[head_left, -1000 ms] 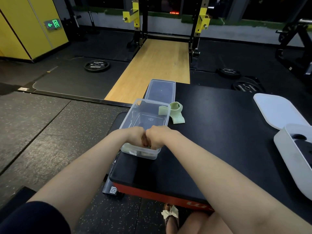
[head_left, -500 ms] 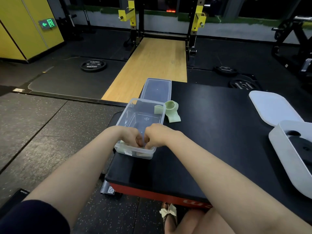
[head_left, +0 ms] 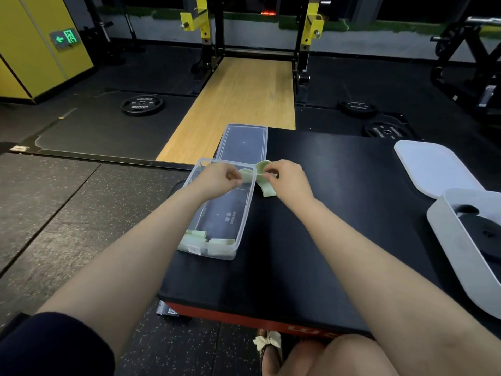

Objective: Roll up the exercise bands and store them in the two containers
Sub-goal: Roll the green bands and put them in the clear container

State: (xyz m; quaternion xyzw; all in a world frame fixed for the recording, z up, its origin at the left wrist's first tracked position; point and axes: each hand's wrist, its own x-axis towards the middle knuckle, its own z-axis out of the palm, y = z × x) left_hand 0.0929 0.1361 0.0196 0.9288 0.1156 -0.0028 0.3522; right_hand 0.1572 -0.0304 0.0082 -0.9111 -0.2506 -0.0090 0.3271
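A clear plastic container [head_left: 245, 213] stands on the black padded platform [head_left: 325, 240]. Two rolled pale green bands [head_left: 196, 236] [head_left: 221, 244] lie at its near end. A loose pale green band [head_left: 264, 185] drapes over the container's far right rim and onto the platform. My left hand [head_left: 219, 179] pinches the band's left end above the container's far end. My right hand [head_left: 284, 176] pinches its looped part just right of the rim. A white container [head_left: 447, 240] with something dark inside sits at the right edge.
The clear lid [head_left: 244, 142] lies flat behind the clear container. A white lid [head_left: 431, 166] lies at the far right of the platform. Weight plates [head_left: 142, 104] rest on the gym floor, and a yellow rack [head_left: 257, 23] stands beyond the wooden strip.
Both hands left the container's near end, where a rolled band now lies, and moved to the far end. They now hold the loose green band.
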